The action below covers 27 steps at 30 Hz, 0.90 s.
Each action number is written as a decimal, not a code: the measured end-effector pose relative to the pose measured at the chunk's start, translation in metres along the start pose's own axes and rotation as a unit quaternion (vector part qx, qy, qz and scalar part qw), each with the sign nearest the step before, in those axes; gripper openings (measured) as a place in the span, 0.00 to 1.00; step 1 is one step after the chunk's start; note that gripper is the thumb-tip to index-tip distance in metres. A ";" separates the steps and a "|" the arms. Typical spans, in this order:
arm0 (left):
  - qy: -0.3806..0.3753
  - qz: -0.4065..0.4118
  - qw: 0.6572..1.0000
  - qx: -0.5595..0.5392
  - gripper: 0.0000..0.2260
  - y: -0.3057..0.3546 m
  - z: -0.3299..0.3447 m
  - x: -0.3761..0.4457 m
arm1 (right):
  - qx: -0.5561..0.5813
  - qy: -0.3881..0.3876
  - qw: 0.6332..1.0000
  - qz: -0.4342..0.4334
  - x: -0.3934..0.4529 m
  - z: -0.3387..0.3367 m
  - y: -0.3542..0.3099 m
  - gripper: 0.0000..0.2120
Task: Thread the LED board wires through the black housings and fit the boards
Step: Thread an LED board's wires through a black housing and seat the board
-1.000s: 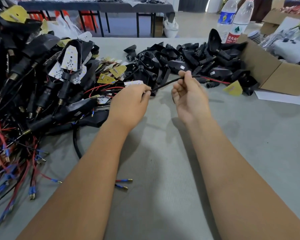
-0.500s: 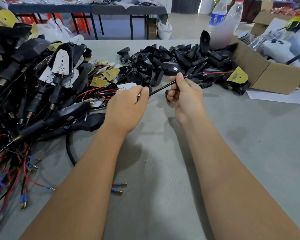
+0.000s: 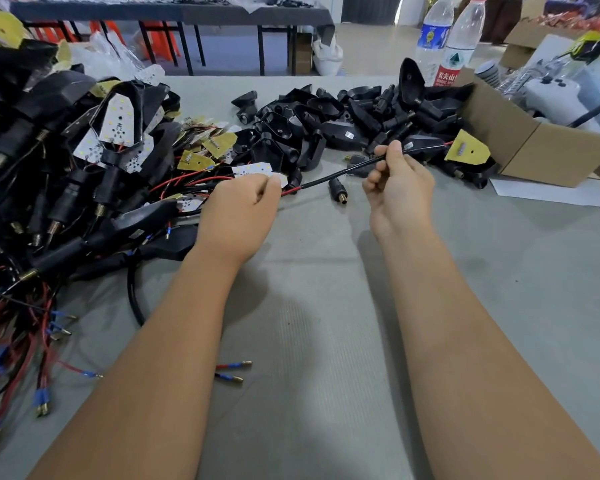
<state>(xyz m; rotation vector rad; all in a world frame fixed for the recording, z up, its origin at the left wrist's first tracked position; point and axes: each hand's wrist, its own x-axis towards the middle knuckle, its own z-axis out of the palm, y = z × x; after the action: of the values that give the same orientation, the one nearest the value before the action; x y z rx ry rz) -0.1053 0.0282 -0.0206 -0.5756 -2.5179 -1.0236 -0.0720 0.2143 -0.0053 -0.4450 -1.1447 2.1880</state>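
Yellow LED board (image 3: 466, 151) drawn closer to right hand (image 3: 399, 188), red wire (image 3: 290, 191) exposed by left hand (image 3: 238, 211)

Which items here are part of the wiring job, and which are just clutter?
In use: left hand and right hand holding the sleeved wire; yellow LED board; loose black housings.
Lying about: water bottles; cardboard box; paper sheet.

Two hands being shown: left hand (image 3: 238, 206), right hand (image 3: 397, 187). One black sleeved wire (image 3: 340, 173) being held between them. Two plastic bottles (image 3: 445, 39) being seen at table's far edge. One cardboard box (image 3: 541, 147) being seen at right. Two loose blue-tipped wire ends (image 3: 232, 371) being seen on table. Housings (image 3: 326, 119) and boards (image 3: 118, 123) being piled too thickly for counting.
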 end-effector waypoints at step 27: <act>-0.122 -0.181 0.915 -0.339 0.11 0.036 0.065 0.052 | -0.713 0.035 0.700 0.003 0.112 -0.020 -0.021 0.28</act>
<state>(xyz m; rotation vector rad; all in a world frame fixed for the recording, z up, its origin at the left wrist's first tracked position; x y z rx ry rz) -0.1434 0.1108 -0.0193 -0.4329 -2.4861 -2.1228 -0.1369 0.3094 -0.0002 -1.0893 -2.5953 0.7812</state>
